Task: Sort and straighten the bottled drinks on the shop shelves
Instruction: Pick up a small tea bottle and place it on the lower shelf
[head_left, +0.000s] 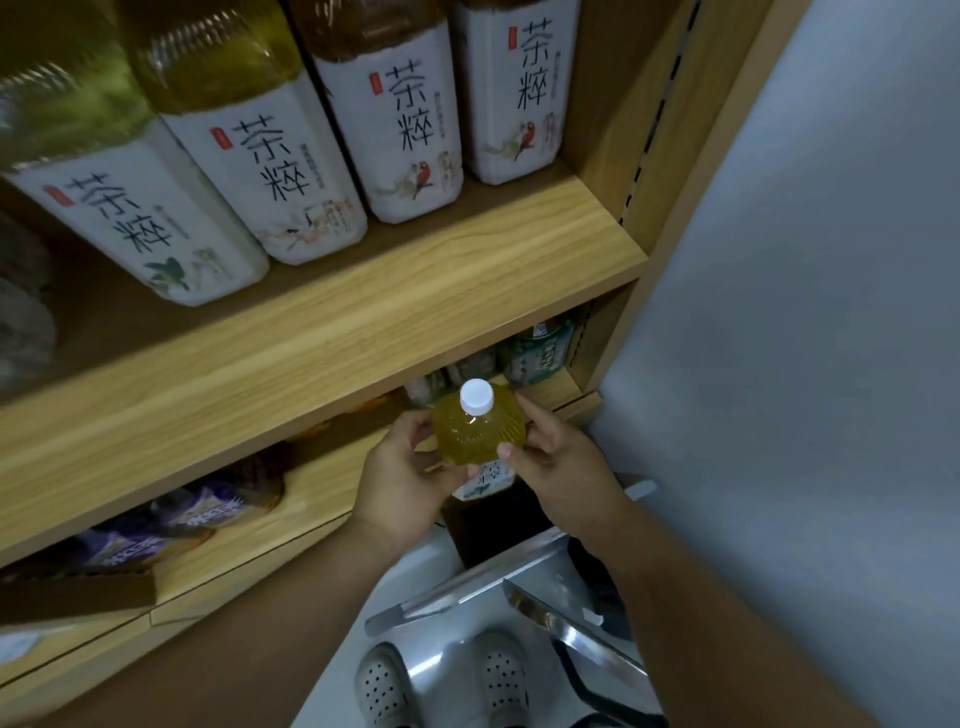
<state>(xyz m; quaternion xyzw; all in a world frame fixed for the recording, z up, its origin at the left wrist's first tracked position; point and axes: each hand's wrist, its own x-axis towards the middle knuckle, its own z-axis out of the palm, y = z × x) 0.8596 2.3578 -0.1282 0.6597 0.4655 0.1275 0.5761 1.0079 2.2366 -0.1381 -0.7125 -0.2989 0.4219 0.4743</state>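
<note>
Two hands are clamped on one clear plastic bottle of yellow tea with a white cap (478, 434): left hand (402, 486) and right hand (558, 467), fingers curled round its sides. The bottle is held upright below the light wooden shelf board (363, 312) carrying four white-labelled tea bottles (291, 171).

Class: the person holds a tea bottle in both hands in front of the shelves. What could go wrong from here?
1. The bottle is held in mid-air by the left hand and right hand, around its shoulder. A slip could drop it toward the shoes below.
2. The shelf board juts out just above it. Lifting straight up might knock the cap against the board.
</note>
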